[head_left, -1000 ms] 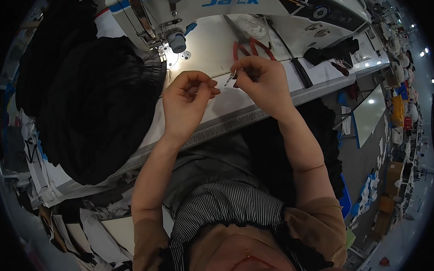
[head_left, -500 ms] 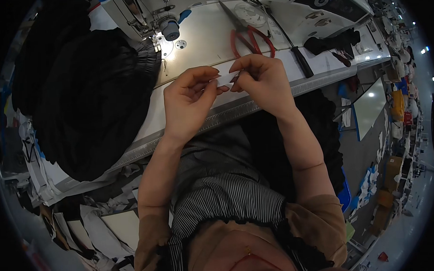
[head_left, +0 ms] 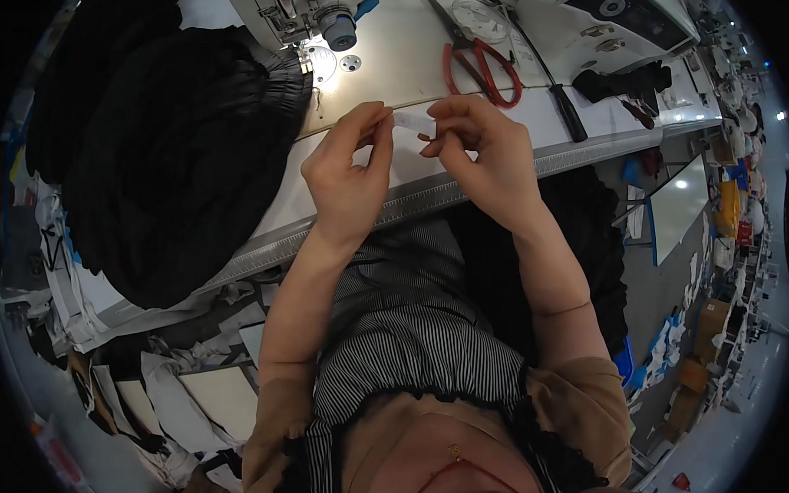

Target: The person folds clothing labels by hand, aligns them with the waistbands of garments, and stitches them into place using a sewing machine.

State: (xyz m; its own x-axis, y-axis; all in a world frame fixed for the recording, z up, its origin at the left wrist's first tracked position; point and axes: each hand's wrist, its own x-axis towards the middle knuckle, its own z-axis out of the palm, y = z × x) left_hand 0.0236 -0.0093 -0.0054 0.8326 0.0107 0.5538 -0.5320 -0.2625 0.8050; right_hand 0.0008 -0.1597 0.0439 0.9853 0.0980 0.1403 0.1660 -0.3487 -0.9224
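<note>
A small white strip (head_left: 414, 123), like a fabric label, is stretched between my two hands above the table's front edge. My left hand (head_left: 350, 165) pinches its left end between thumb and fingers. At the other end, my right hand (head_left: 487, 156) grips it with bent fingers; part of the strip is hidden there. Left of my hands, a gathered black garment (head_left: 174, 158) lies beside the needle area of the sewing machine (head_left: 322, 27). Red-handled scissors (head_left: 482, 65) rest on the machine bed just beyond my right hand.
A black-handled screwdriver-like tool (head_left: 568, 113) lies right of the scissors. Farther right are a black cloth scrap (head_left: 622, 82) and small snips (head_left: 640, 114). A metal ruler (head_left: 574, 158) runs along the table's front edge. More black fabric (head_left: 577, 240) hangs below it.
The white strip shows more plainly between my hands, and my left fingers have closed to a tighter pinch. The whole view has shifted slightly, moving the table items right.
</note>
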